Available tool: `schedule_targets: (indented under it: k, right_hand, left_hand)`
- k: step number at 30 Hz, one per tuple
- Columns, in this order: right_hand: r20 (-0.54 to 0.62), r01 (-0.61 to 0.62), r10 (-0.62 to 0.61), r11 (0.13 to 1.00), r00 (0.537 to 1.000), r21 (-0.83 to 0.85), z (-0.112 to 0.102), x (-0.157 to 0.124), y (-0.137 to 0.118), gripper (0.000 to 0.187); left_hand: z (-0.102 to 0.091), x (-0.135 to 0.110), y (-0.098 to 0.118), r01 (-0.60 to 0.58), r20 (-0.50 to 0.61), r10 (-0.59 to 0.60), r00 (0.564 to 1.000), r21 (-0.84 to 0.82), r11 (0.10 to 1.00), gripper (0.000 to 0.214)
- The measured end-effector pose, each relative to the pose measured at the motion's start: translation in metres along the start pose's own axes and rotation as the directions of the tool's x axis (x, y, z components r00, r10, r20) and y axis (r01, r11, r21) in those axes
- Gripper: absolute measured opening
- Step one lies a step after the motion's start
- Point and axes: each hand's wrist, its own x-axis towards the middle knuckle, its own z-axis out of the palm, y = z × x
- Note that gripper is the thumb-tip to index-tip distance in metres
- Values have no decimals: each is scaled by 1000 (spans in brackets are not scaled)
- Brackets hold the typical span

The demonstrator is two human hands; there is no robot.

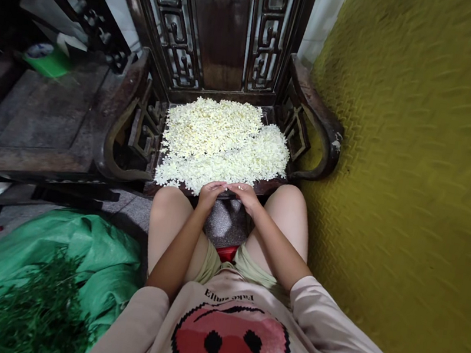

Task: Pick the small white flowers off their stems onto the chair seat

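A broad layer of small white and pale yellow blossoms point(219, 138) covers the seat of a dark carved wooden armchair point(229, 32) in front of me. At the seat's front edge, my left hand point(211, 193) and my right hand point(245, 195) meet at the fingertips, just above my knees. The fingers of both hands are drawn together in a pinch. A tiny white speck shows at the right fingers, too small to name. Whatever lies between the fingertips is hidden. The nearest blossoms lie right beyond the hands.
On the left stands a dark wooden seat point(42, 122) with a green roll of tape point(48, 60). Leafy green sprigs point(30, 311) rest on a green plastic sheet point(86, 242) at lower left. A yellow patterned panel point(419, 170) rises close on the right.
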Motion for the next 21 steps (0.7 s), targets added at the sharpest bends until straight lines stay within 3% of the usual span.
schedule_targets:
  k: [13, 21]
  right_hand:
    - [-14, 19, -19, 1000, 1000, -4, 0, 1, 0, 30]
    - [-48, 108, -112, 991, 992, -81, 1, 2, 4, 23]
  left_hand:
    - [0, 1, -2, 29, 17, -28, 999, -19, 999, 34]
    - [2, -1, 1, -63, 24, 61, 998, 79, 995, 28]
